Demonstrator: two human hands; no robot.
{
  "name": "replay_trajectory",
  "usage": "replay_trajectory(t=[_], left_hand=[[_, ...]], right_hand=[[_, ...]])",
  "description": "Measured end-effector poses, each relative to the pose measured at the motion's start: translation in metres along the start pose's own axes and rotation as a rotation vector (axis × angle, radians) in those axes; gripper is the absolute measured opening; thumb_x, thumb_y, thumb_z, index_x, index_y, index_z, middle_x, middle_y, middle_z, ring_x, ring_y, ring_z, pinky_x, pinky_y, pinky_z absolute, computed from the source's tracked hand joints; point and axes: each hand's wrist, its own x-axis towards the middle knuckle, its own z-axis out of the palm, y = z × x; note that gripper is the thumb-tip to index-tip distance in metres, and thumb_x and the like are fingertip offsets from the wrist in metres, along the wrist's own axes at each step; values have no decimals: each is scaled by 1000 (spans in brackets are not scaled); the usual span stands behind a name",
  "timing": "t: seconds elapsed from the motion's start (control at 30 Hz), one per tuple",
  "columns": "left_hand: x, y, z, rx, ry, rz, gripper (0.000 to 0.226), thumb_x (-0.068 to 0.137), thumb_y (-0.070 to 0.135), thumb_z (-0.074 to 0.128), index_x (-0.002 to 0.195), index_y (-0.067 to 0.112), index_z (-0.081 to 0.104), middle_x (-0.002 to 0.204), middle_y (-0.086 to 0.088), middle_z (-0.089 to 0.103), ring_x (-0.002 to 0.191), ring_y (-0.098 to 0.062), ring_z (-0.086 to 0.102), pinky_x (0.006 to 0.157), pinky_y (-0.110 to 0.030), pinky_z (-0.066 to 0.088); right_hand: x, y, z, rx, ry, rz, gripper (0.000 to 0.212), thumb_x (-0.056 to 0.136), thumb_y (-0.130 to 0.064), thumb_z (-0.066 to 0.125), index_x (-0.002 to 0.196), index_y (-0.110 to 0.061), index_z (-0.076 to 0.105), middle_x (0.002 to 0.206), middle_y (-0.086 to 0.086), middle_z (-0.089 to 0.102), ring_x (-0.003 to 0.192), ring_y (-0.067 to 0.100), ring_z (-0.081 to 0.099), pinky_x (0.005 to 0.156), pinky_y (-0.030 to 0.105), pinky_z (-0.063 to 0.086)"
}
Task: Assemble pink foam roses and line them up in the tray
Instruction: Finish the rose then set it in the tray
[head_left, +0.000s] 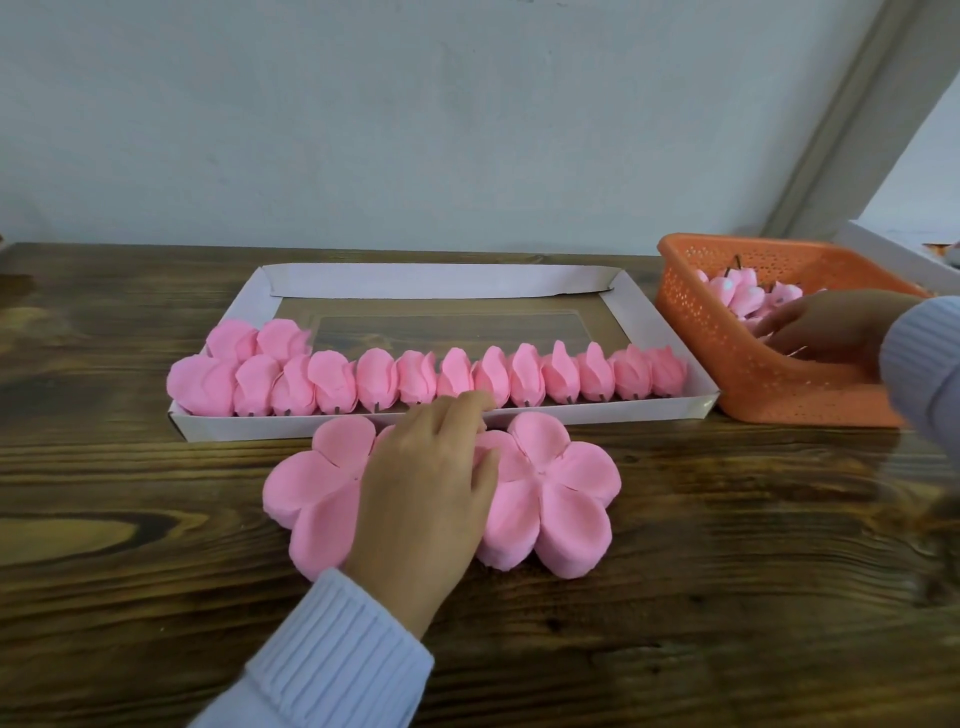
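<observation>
A white cardboard tray lies on the wooden table with a row of several pink foam roses along its near wall and two more behind at the left. In front of the tray lie two stacks of flat pink petal sheets. My left hand rests between the stacks, its fingertips at the inner edge of the right one. My right hand reaches into the orange basket, fingers down among the pink rose buds; whether it holds one is hidden.
The orange perforated basket stands right of the tray, touching its corner. A white box edge shows behind the basket. A pale wall runs along the table's far edge. Bare wood lies left of the tray and near me.
</observation>
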Motion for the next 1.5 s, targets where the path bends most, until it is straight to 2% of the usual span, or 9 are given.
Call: replay_trajectory(t=[0.1, 0.17, 0.3, 0.4, 0.5, 0.6, 0.87, 1.13, 1.5], left_hand=[[1, -1, 0, -2, -22, -24, 25, 74, 7, 76, 98, 13, 71, 76, 1, 72, 70, -23, 67, 71, -40, 53], [1, -2, -1, -20, -23, -36, 20, 76, 7, 76, 95, 14, 72, 75, 3, 72, 68, -21, 68, 72, -45, 55], [1, -2, -1, -39, -41, -52, 15, 77, 6, 75, 89, 14, 71, 73, 2, 70, 66, -21, 65, 72, -48, 52], [1, -2, 0, -25, -25, -42, 14, 75, 4, 75, 85, 12, 69, 73, 1, 69, 66, -23, 64, 68, -49, 52], [1, -2, 1, -28, -14, -70, 14, 75, 6, 75, 87, 12, 70, 76, 0, 70, 68, -25, 65, 68, -49, 53], [1, -3, 0, -73, -23, -92, 13, 75, 6, 74, 85, 13, 69, 76, 2, 69, 69, -24, 64, 69, -49, 53], [2, -2, -1, -71, -47, -57, 19, 75, 8, 76, 91, 16, 72, 82, 5, 68, 74, -20, 64, 75, -50, 52], [1, -4, -1, -111, -55, -30, 17, 75, 1, 74, 84, 16, 71, 82, 3, 63, 72, -20, 61, 69, -49, 52], [0, -3, 0, -153, -26, -71, 23, 73, -1, 73, 89, 14, 66, 81, 7, 53, 70, -18, 52, 68, -44, 51]], right_hand=[[4, 7, 1, -154, 106, -5, 17, 91, -28, 63, 107, -33, 67, 125, 5, 58, 107, 21, 55, 100, 40, 36], [7, 10, 2, -103, 146, -10, 28, 89, -30, 65, 116, -26, 66, 121, 6, 60, 110, 26, 54, 97, 40, 37], [1, 11, -3, 316, 187, 53, 18, 80, -18, 74, 94, -7, 70, 76, 11, 73, 63, 24, 64, 54, 28, 51], [-7, 0, -11, 440, 480, -24, 23, 73, -26, 72, 86, -8, 68, 79, 16, 72, 64, 29, 64, 61, 38, 54], [-38, -31, -6, 883, 617, -231, 45, 72, -15, 72, 113, -10, 55, 78, 8, 72, 60, 15, 69, 56, 27, 56], [-81, -65, 16, 1147, 460, -423, 50, 77, -8, 68, 118, -21, 43, 79, 8, 74, 59, 11, 68, 45, 18, 47], [-138, -101, 113, 1184, 221, -603, 23, 90, -9, 63, 109, -15, 51, 88, 8, 74, 75, 17, 72, 66, 23, 58], [-125, -100, 154, 1284, 444, -710, 10, 88, -8, 66, 97, -7, 60, 89, -4, 74, 84, 11, 70, 77, 28, 57], [-122, -96, 162, 1260, 396, -661, 19, 88, -15, 68, 103, -7, 61, 93, 3, 73, 87, 19, 70, 76, 29, 58]])
